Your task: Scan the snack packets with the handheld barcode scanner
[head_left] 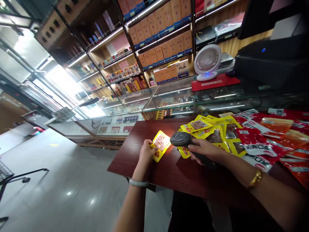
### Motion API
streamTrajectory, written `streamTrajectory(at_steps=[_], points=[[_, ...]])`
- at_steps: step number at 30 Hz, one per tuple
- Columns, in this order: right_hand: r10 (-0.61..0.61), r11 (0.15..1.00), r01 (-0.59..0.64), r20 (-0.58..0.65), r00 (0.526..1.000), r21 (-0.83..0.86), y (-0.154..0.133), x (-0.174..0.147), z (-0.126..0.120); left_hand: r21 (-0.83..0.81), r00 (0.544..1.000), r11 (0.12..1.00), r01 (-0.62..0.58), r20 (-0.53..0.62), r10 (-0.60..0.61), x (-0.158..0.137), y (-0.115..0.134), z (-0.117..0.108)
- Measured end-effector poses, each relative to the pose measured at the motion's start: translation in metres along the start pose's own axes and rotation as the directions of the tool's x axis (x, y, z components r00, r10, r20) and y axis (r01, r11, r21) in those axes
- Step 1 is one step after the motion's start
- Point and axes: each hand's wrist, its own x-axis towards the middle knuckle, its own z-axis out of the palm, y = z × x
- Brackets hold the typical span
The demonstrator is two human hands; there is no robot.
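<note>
My left hand [146, 153] is closed on the edge of a yellow snack packet [161, 145] with a clear window. The packet is tilted up over the left part of the dark red-brown table [130, 148]. In my right hand [205, 149] is a black barcode scanner [181, 138], its head turned toward the packet. A bright reddish glow falls on the packet's right side and the wood beside it. Just beyond the scanner lies a pile of similar yellow packets [217, 133], partly hidden by my right hand.
Red, white and orange packets [259, 138] are heaped at the table's right. Behind stands a glass display counter [169, 93] bearing a small white fan [207, 61] on a red mat [217, 82]. A dark machine [270, 64] is at right. A cart [14, 177] stands at left.
</note>
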Motion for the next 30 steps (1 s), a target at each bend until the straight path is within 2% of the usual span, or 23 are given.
streamTrajectory(at_steps=[6, 8, 13, 16, 20, 25, 30], points=[[-0.014, 0.999, 0.015, -0.009, 1.000, 0.034, 0.000, 0.001, 0.000, -0.092, 1.000, 0.996, -0.015, -0.009, 0.015, 0.008, -0.005, 0.012], [-0.040, 0.996, 0.042, -0.020, 0.999, 0.078, 0.001, 0.000, 0.000, -0.141, 0.999, 0.989, -0.044, -0.008, 0.043, 0.012, 0.005, 0.017], [-0.083, 0.987, 0.089, -0.054, 0.995, 0.132, -0.005, -0.003, -0.001, -0.252, 0.994, 0.962, -0.108, -0.011, 0.109, 0.018, 0.048, 0.026], [-0.076, 0.988, 0.084, -0.068, 0.995, 0.130, -0.010, -0.003, -0.001, -0.264, 0.989, 0.953, -0.146, -0.033, 0.143, 0.020, 0.059, 0.026], [-0.061, 0.993, 0.071, -0.107, 0.992, 0.097, -0.008, 0.001, -0.003, -0.250, 0.990, 0.958, -0.139, -0.075, 0.124, 0.022, 0.041, 0.023], [-0.039, 0.994, 0.055, -0.164, 0.986, 0.095, 0.000, 0.004, -0.005, -0.245, 0.996, 0.969, -0.022, -0.092, -0.001, 0.016, 0.008, 0.014], [-0.047, 0.994, 0.062, -0.176, 0.983, 0.084, -0.001, 0.003, -0.004, -0.253, 0.988, 0.965, 0.066, -0.116, -0.098, 0.009, -0.015, 0.006]])
